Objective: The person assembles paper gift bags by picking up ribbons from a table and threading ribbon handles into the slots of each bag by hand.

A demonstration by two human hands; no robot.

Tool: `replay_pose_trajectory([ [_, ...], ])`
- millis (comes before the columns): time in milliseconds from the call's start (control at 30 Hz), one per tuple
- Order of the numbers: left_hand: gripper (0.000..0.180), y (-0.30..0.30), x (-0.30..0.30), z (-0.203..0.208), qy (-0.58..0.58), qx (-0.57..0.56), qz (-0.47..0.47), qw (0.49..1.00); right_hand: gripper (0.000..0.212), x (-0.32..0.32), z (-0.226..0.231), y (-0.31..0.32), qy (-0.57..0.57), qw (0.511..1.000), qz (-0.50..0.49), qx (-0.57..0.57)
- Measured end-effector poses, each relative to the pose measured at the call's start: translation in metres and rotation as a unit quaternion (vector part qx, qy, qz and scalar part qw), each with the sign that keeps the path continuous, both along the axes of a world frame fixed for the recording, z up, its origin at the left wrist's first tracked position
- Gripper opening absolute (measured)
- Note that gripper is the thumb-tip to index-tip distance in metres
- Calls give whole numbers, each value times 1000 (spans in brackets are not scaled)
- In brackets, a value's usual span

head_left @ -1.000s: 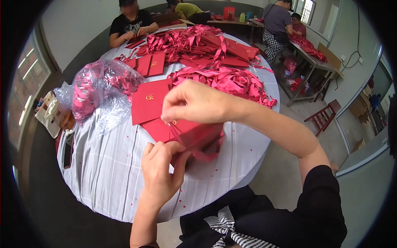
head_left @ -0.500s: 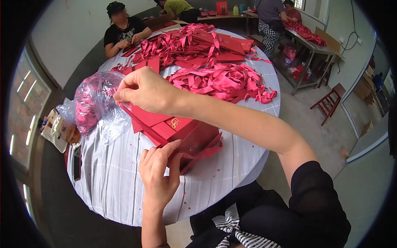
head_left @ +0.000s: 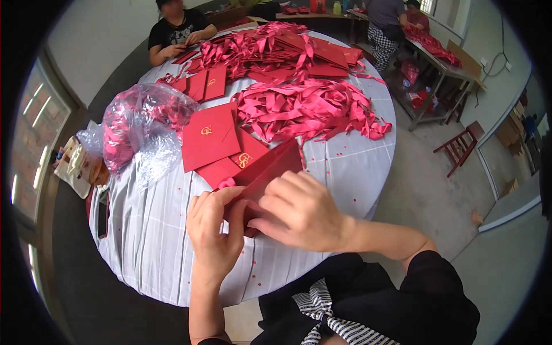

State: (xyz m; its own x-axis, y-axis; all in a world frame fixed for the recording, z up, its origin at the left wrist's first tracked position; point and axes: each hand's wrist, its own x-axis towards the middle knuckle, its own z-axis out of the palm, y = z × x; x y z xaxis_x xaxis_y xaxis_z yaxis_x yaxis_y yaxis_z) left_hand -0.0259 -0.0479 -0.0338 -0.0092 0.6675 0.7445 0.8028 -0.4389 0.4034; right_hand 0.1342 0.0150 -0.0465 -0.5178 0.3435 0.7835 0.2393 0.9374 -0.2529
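A red paper bag (head_left: 275, 161) stands tilted at the table's near edge, one broad panel facing me. My left hand (head_left: 214, 227) pinches its left end between thumb and fingers. A small pink bit of ribbon (head_left: 226, 183) sticks out just past those fingertips. Close beside it, my right hand (head_left: 305, 210) is closed with curled fingers against the near panel; what its fingertips hold is hidden. Flat red bags with gold print (head_left: 210, 135) lie right behind the bag.
A heap of pink ribbons (head_left: 310, 109) covers the middle right of the round table (head_left: 155, 241). Stacked red bags (head_left: 276, 54) with ribbons lie beyond. A clear plastic bag of ribbons (head_left: 132, 126) sits on the left. A co-worker (head_left: 178, 34) works across the table.
My right hand has come down from the upper left to the near side of the bag, beside my left hand. The flat bags behind now show. My left hand stays at the bag's end.
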Motion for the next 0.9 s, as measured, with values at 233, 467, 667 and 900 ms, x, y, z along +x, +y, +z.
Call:
replay_pose_trajectory([
  [233,21,3,1,-2,-23,-14,8,1000,18,12,-26,-9,30,999,18,-37],
  [467,16,1,3,0,-36,-40,33,998,16,45,-30,-16,32,993,38,-108],
  [667,14,-2,16,27,184,-7,131,974,10,86,-23,-16,102,949,29,-298],
  [900,29,7,33,50,213,-131,41,967,14,117,-9,-15,195,888,89,-406],
])
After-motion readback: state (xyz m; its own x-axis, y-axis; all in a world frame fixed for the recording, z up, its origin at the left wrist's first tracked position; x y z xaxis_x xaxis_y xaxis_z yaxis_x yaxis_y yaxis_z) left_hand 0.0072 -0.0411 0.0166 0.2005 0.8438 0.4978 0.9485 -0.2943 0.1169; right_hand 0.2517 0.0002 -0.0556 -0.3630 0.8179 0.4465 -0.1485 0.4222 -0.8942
